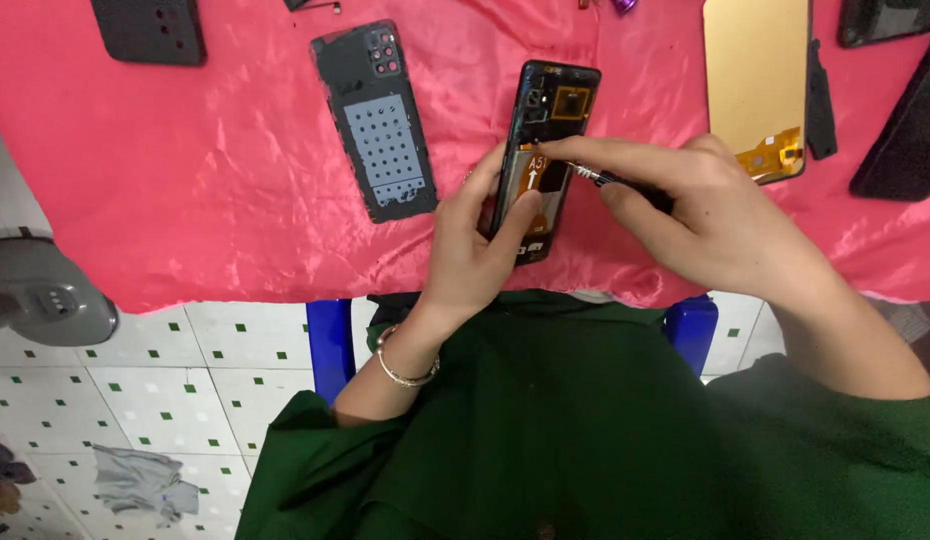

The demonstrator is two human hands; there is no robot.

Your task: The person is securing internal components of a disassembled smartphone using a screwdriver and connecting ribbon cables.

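Opened phone (541, 160) stands on pink cloth (185, 200), right of loose back cover (377, 120). Left hand (475, 250) clamps phone's edges. Right hand (705, 215) pinches screwdriver (597, 177), tip at phone's middle. Phone likely light, stiff, fragile inside; best held by side edges.

A pink satin cloth (205, 180) covers the worktop, bearing a detached phone back cover (377, 122), a gold-backed screen panel (757, 85) and dark phone parts (150, 30).

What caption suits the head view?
Left hand steadies an opened phone on pink cloth while right hand applies a screwdriver.
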